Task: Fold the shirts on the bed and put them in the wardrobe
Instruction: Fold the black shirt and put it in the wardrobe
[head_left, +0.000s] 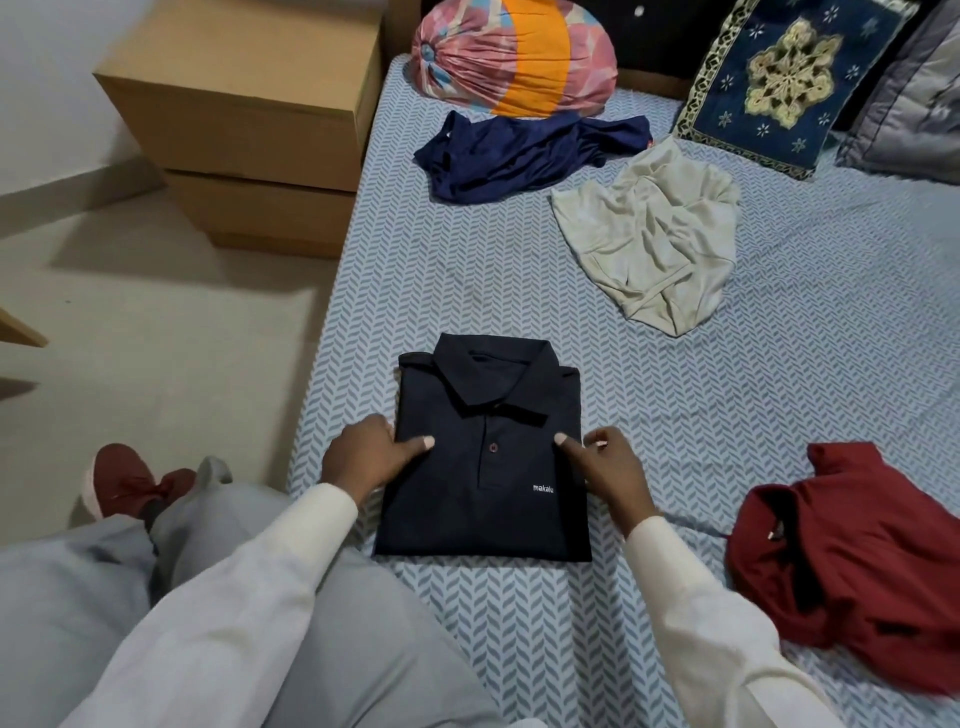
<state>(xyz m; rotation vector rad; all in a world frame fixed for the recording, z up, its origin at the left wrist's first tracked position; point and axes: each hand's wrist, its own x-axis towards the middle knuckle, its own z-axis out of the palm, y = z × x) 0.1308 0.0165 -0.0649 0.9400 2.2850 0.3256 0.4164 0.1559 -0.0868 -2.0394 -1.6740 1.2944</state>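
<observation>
- Holding the folded polo shirt (467, 499) by its left edge, your left grip (371, 452) is pinching the fabric: the thumb is lying on top, and the fingers are tucking out of sight at the edge.
- Your right grip (608, 462) is pressing its thumb onto the shirt near the right edge. The other fingers are curling just off that edge, and you cannot tell whether they are catching the fabric.
- The shirt is lying flat on the bed (467, 280), near the bed's left side and just in front of your knees. It is very dark navy, folded into a neat rectangle with the collar spread on top at the far end. The placket is running down the middle with one reddish button showing, and small white lettering is sitting near its right edge.
- Three unfolded shirts are waiting on the same bed, all apart from the folded one:
  - a crumpled navy shirt (519, 156) at the far end
  - a pale grey shirt (649, 244) just right of it
  - a dark red shirt (852, 535) near your right sleeve
</observation>
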